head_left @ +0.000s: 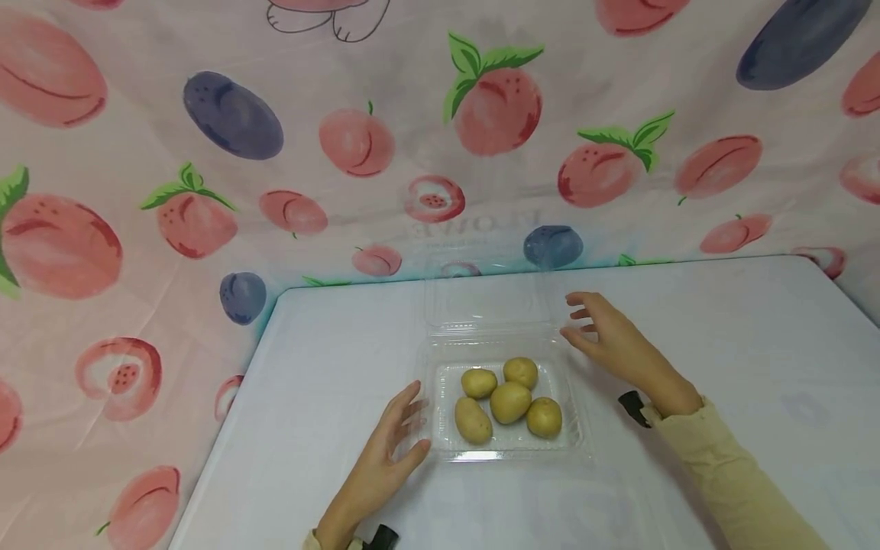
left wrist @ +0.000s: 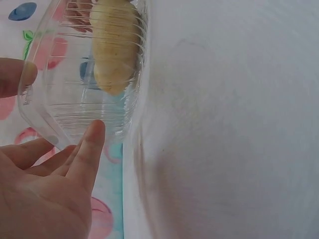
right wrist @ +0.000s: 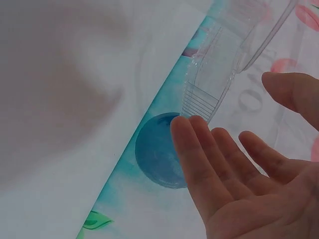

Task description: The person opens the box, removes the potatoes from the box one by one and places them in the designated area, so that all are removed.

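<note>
A clear plastic clamshell container (head_left: 509, 456) stands on the table with its lid (head_left: 488, 305) raised at the back. Several yellow potatoes (head_left: 510, 402) lie in its base. My left hand (head_left: 381, 458) is beside the container's left wall, fingers loosely extended; in the left wrist view its thumb and fingertips are right at the clear rim, and one potato (left wrist: 117, 47) shows through the plastic. Near the hinge on the right side hovers my right hand (head_left: 615, 340), its fingers relaxed and nothing between them. The right wrist view has its fingertips overlapping the container's ridged corner (right wrist: 199, 102).
A white cloth covers the table (head_left: 756, 344). Behind it and along the left hangs a pink curtain (head_left: 289, 92) printed with fruit, close behind the raised lid. Each wrist carries a small black camera mount (head_left: 634, 409).
</note>
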### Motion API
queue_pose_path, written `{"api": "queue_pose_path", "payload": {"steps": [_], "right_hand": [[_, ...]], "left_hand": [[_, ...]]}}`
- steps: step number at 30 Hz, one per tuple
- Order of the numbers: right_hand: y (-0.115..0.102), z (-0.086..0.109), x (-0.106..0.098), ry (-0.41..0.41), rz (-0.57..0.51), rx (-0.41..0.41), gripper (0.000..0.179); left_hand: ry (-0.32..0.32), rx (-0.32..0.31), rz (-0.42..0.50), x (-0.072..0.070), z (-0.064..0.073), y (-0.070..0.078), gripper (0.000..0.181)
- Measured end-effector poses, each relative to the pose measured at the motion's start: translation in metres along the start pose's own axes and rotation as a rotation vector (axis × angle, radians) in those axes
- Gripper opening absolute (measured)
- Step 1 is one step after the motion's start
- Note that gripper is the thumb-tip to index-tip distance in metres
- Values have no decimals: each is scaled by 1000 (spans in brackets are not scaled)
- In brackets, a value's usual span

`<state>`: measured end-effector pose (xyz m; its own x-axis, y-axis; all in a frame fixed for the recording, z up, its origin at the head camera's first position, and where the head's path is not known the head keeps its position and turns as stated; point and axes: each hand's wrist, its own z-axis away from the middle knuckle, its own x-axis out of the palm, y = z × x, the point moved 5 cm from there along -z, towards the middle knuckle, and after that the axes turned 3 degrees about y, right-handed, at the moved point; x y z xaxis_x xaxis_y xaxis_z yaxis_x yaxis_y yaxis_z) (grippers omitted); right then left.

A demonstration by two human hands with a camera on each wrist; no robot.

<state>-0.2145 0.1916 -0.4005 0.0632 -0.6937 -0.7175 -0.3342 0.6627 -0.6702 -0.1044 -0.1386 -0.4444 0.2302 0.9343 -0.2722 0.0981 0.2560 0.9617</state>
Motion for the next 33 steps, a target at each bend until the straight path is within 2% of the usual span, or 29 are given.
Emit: {"api": "queue_pose_path", "payload": {"steps": [11,19,23,33], "right_hand": [[-7,1,3,36,66,-75,48],[-22,6,1,54,109,-115,42],[-28,7,3,49,131,-146,42],[-45,13,5,3,169,-181,46]], "left_hand": [[0,32,-10,-1,0,0,76],[-1,80,-15,-2,0,-1,76],[7,83,-26,-3,0,-2,76],[91,122,-75,-7,-11,0,66]]}}
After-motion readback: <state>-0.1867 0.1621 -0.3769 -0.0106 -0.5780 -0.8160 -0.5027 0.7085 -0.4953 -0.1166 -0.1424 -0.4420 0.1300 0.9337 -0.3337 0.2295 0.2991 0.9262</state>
